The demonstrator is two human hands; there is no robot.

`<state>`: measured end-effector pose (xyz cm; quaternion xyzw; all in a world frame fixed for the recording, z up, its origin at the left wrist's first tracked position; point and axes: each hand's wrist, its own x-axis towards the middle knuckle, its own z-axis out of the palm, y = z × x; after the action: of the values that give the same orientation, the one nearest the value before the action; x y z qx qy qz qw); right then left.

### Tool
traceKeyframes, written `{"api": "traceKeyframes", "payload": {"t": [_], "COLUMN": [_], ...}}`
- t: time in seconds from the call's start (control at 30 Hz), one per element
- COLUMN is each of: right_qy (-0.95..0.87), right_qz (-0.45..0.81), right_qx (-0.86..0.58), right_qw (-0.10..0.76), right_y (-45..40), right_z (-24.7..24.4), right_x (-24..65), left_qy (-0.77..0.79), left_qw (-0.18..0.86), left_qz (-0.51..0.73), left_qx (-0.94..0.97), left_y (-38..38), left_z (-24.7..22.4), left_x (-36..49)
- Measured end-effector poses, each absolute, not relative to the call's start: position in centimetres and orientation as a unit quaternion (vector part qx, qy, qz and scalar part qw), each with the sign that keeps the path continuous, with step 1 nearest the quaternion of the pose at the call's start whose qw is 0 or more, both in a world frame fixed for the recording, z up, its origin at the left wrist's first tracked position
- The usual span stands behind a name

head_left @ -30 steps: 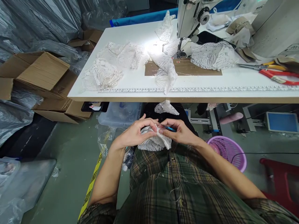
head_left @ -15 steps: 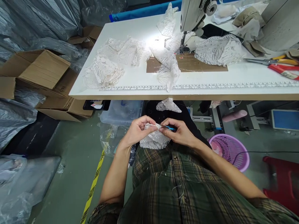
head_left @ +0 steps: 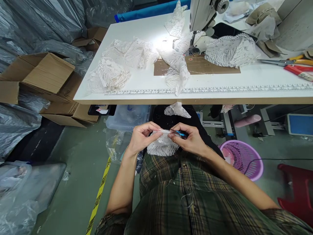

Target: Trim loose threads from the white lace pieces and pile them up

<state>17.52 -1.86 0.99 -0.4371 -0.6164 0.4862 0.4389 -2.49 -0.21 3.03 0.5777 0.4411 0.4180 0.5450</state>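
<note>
Above my lap I hold a piece of white lace fabric, its lower part hanging over my shirt front. My left hand pinches its upper edge between thumb and fingers. At the other end of that edge is my right hand, its thumb and fingers closed on a small blue-handled tool with a dark, narrow front end. The right fingertips also touch the lace; the rest of the tool is hidden in the palm. Another scrap of white lace lies on my dark-clothed leg, just below the table edge.
A white sewing table stands ahead, with a sewing machine, heaped lace and red-handled scissors. Cardboard boxes are at left. A purple basket and red stool stand at right.
The edge between my hands is now drawn straighter, with the left fingers slightly farther from the right ones. The right hand's tool has tilted a little, and the view has shifted slightly.
</note>
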Motion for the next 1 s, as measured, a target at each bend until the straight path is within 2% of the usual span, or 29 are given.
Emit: {"api": "traceKeyframes", "payload": {"t": [0.6, 0.8, 1.0], "right_qy": [-0.540, -0.599, -0.629], "right_qz": [0.533, 0.502, 0.514], "right_qx": [-0.461, -0.449, -0.424], "right_qw": [0.461, 0.434, 0.401], "right_y": [-1.2, -1.1, -0.9], "right_z": [-0.1, -0.6, -0.5], "right_x": [17.3, 17.5, 17.6], "left_qy": [0.434, 0.455, 0.469], "left_qw": [0.550, 0.503, 0.518], "left_qz": [0.440, 0.437, 0.394], "left_qx": [0.562, 0.591, 0.597], "left_y": [0.1, -0.1, 0.1], "left_z": [2.0, 1.4, 1.1], "left_x": [-1.9, -1.7, -2.2]}}
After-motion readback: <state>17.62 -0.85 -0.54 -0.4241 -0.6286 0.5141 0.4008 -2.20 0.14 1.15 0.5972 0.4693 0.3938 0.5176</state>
